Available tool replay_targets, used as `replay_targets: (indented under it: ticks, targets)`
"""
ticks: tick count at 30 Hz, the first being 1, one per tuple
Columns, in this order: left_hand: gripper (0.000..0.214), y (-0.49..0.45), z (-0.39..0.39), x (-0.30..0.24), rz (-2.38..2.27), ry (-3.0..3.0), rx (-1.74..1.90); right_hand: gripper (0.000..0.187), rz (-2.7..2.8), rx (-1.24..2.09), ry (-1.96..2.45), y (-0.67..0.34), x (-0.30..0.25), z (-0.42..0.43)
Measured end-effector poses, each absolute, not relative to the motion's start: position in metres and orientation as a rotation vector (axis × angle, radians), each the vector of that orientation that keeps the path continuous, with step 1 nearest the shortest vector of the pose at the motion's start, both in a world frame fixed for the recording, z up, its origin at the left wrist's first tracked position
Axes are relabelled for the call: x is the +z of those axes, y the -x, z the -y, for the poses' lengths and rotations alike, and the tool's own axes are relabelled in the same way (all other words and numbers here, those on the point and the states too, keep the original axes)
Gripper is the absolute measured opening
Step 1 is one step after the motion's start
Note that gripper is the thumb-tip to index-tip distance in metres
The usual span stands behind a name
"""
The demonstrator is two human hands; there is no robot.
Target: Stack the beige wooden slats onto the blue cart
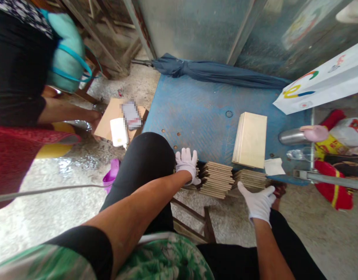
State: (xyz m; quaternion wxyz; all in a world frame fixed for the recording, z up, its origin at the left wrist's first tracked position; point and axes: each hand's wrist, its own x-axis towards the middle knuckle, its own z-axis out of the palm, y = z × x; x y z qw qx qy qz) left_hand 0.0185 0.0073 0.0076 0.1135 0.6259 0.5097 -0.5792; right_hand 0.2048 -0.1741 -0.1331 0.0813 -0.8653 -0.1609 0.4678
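Observation:
Both my hands wear white gloves. My left hand (187, 163) rests with fingers spread at the left end of a row of stacked thin wooden boards (218, 179) along the near edge of the blue table (196, 112). My right hand (258, 201) is open below the right-hand stack of boards (250, 179), fingers stretched toward it, holding nothing. A neat pile of pale boards (250, 139) lies flat on the table just beyond those stacks. My knee in black trousers sits left of my left hand.
A folded blue umbrella (220, 73) lies along the table's far edge. A white paper bag (322, 83), metal flask (295, 137) and red bags (333, 186) crowd the right. Another person's arm (65, 112) reaches toward a cardboard box (111, 116) at left.

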Motion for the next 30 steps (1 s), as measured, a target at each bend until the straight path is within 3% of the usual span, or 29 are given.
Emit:
replay_targets:
  ticks: [6, 11, 18, 25, 30]
  targets:
    - [0.147, -0.016, -0.007, 0.005, -1.501, -1.833, -1.698, 0.153, 0.485, 1.462, 2.597, -0.198, -0.148, 0.172]
    - [0.148, -0.016, -0.006, 0.005, -1.493, -1.837, -1.718, 0.146, 0.482, 1.343, 2.615, -0.192, -0.151, 0.172]
    - [0.147, -0.019, -0.007, 0.007, -1.489, -1.819, -1.702, 0.131, 0.399, 1.277, 2.675, -0.189, -0.132, 0.178]
    - [0.143, -0.023, -0.007, 0.010, -1.511, -1.811, -1.670, 0.127, -0.015, 1.480, 2.770, -0.208, -0.105, 0.181]
    - [0.142, -0.021, -0.006, 0.007, -1.516, -1.821, -1.658, 0.116, 0.178, 1.271, 2.800, -0.226, -0.082, 0.174]
